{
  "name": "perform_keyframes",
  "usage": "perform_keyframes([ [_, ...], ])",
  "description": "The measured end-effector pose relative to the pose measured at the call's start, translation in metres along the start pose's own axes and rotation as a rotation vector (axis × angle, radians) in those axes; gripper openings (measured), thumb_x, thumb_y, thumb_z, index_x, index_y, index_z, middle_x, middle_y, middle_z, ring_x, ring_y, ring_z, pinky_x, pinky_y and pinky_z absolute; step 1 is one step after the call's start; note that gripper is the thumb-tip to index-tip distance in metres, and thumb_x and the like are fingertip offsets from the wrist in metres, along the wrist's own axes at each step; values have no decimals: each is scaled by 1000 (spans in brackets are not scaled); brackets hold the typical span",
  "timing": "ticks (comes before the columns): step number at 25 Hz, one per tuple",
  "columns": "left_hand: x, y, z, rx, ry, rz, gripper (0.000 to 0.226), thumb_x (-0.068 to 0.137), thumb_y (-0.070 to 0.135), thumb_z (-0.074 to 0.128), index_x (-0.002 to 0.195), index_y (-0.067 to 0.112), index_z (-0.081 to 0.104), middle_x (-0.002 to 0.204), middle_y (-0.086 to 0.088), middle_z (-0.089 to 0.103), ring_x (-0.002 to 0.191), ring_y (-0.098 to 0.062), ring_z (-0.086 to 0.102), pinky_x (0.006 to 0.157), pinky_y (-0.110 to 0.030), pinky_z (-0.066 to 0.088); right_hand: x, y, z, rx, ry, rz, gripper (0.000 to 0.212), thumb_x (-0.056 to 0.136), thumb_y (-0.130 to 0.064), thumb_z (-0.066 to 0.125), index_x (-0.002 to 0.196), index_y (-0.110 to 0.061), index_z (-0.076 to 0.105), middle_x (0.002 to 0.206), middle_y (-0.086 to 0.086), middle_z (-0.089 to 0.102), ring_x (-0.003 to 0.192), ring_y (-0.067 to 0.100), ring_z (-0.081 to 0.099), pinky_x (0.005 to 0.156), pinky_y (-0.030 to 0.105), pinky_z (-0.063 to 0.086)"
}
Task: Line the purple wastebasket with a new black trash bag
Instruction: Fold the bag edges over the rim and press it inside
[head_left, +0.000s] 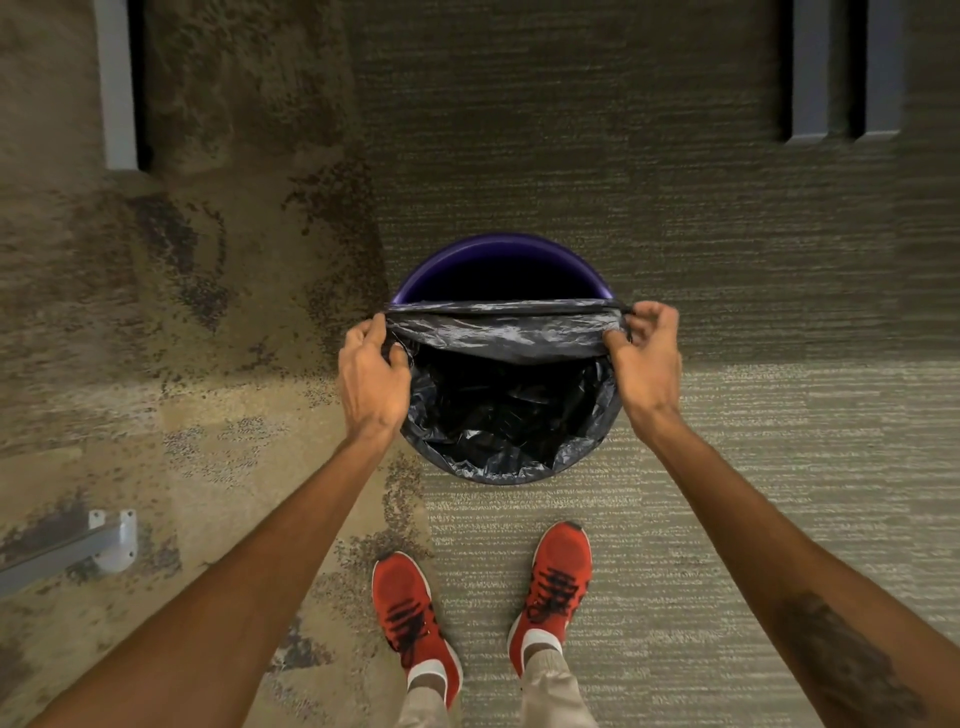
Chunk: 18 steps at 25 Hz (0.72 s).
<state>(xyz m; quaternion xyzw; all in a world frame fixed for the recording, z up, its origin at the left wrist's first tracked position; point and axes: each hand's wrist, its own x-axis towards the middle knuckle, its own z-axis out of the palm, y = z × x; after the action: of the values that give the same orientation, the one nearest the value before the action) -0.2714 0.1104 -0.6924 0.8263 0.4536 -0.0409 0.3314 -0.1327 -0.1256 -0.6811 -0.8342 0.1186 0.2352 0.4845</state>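
Your left hand (371, 376) and right hand (647, 353) pinch the black trash bag (498, 332) hem, stretched across the half-lined purple wastebasket (467, 254).

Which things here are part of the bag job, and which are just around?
In the job: purple wastebasket; black trash bag; left hand and right hand, each gripping the bag's edge.

Just around: red shoes; carpet; grey furniture legs.

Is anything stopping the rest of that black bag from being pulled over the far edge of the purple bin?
Nothing visible. Both hands, left and right, pinch the black bag, its edge stretched across the opening. The far rim of the purple bin is bare, with only carpet beyond.
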Motion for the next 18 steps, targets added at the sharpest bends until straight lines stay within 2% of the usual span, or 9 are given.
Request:
perform_keyframes([
  [4,4,7,4,-10,-9,51,58,100,9,53,155,17,36,154,-6,43,131,-23,52,111,-37,44,15,-8,5,-59,-47,-103,43,92,-4,63,131,-11,47,126,-1,58,116,13,58,108,33,47],
  [6,5,12,5,5,-15,66,60,100,10,54,155,20,35,156,-4,41,136,-23,49,116,-49,38,22,-11,8,-154,-73,-176,46,90,-4,63,133,-11,49,125,0,51,114,13,55,102,22,45],
  [8,6,16,7,-3,-17,72,58,99,14,54,154,24,37,154,-2,41,134,-21,49,114,-55,33,28,-13,11,-264,-115,-245,47,90,-5,60,135,-16,53,123,2,45,109,11,50,89,6,36],
  [9,7,19,8,-11,-15,75,56,99,16,54,152,25,38,152,-2,42,132,-21,49,111,-56,31,31,-13,12,-312,-136,-271,46,91,-7,59,135,-20,54,125,3,44,106,10,49,83,3,33],
  [11,12,25,9,-6,-15,81,55,98,19,55,150,24,38,150,-4,44,131,-22,49,108,-56,29,37,-15,15,-405,-170,-326,44,92,-14,56,133,-28,58,131,7,44,102,10,49,82,10,37],
  [13,20,31,9,25,-27,106,53,98,21,56,148,19,39,144,-8,49,129,-26,51,109,-56,29,43,-18,17,-484,-201,-366,43,93,-21,53,133,-32,59,136,9,46,100,11,51,88,24,43],
  [16,32,38,6,30,-72,167,52,99,23,56,148,16,40,133,-15,55,125,-34,54,110,-54,37,49,-23,21,-578,-249,-392,44,94,-31,49,137,-33,58,138,11,52,113,24,57,102,37,43],
  [18,40,44,3,48,-123,224,53,101,23,53,151,20,38,132,-19,58,125,-37,54,106,-51,43,52,-29,22,-638,-251,-431,42,95,-37,47,135,-32,60,137,10,56,117,33,60,101,40,46],
])
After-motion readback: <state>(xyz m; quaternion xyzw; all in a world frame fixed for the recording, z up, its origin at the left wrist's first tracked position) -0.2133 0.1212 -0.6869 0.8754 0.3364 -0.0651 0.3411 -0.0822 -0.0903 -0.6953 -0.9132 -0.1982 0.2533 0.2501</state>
